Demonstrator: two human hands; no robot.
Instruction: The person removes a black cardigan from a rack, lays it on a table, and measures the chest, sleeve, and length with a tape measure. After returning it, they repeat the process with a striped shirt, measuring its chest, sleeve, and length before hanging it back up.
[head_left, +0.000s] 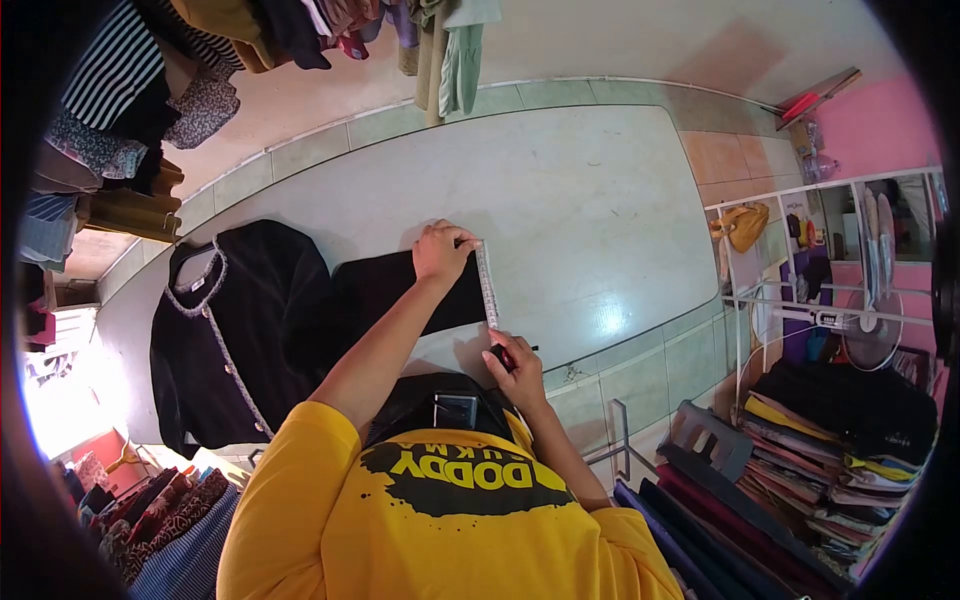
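Note:
A white measuring tape [487, 285] lies stretched across the end of a folded black garment [390, 285]. My left hand [443, 250] rests at the garment's far corner, its fingers pinched at the tape's upper end. My right hand [520, 370] is closed at the tape's lower end, just off the garment's near edge. In its fingers is a small dark object with some red [503, 356], partly hidden by the hand. To the left lies a black jacket [240, 330] with grey braided trim and buttons down the front. It touches the folded garment.
Both garments lie on a long pale table [590, 200]. Clothes hang at the upper left [120, 80] and lower left [180, 520]. At the right stand a white metal rack [760, 300], a fan [872, 325] and a stack of folded clothes [840, 440]. A grey plastic chair-like piece [705, 440] is nearby.

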